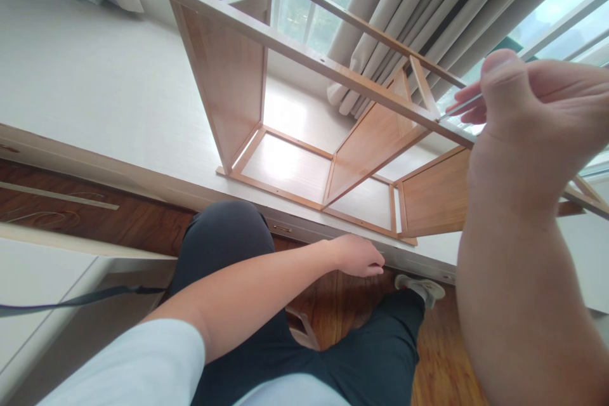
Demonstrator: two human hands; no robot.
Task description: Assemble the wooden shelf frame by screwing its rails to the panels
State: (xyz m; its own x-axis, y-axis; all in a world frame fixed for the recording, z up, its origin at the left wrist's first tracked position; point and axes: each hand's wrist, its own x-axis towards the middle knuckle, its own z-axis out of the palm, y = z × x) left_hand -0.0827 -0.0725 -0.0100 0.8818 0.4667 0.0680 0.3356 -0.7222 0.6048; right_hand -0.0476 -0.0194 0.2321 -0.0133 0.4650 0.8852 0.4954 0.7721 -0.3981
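Note:
A wooden shelf frame [352, 82] with panels set between its rails stands on the white ledge. My right hand [518, 85] is raised at the right, its thumb and fingers closed on a thin metal rod [460, 107] that looks like a hex key's shaft. The rod's tip meets the upper front rail near a crosspiece joint; its other end is hidden in the hand. Below the frame's lower edge, my left hand [359, 255] hangs by the ledge with fingers curled in. Whatever those fingers may hold is hidden.
The white ledge [95, 70] runs under the window, with drawer handles along its front. Grey curtains [404, 6] hang behind the frame. At the lower left stands a white piece of furniture [42, 292] with a dark strap [85, 299]. Wooden floor [438, 361] lies below.

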